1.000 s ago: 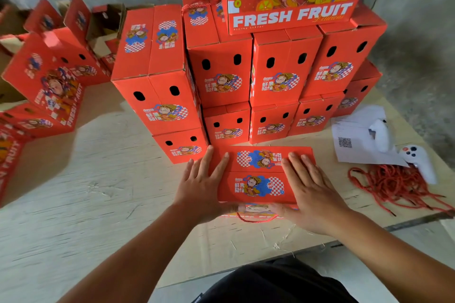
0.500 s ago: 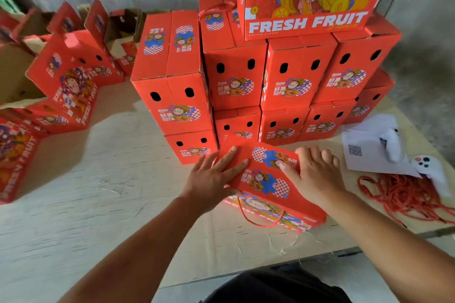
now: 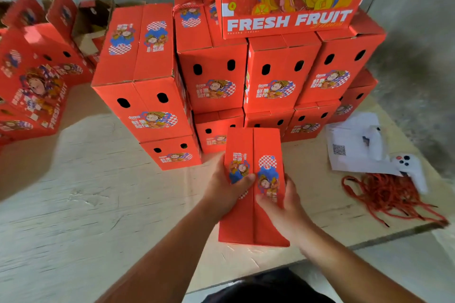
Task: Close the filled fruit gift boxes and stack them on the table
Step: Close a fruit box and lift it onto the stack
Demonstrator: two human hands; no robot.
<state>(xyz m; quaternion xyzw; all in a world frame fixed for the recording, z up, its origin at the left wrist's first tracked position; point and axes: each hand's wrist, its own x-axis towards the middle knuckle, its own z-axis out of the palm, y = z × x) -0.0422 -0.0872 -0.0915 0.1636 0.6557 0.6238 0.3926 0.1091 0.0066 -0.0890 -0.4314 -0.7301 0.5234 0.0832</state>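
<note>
Swung round since a moment ago from crosswise to lengthwise, the closed box [image 3: 253, 187] sits clasped between the left hand [image 3: 227, 187] and right hand [image 3: 283, 206], thumbs pinning its flaps, apparently ready to join the stack [image 3: 211, 76] beyond on the table [image 3: 86, 192].

The light is soft and even, daylight-like, without glare. A broad soft shadow lies on the counter [image 3: 73, 204] at left. The right hand [image 3: 280, 206] is motion-blurred. The wide lens bends the edges, where detail smears.
</note>
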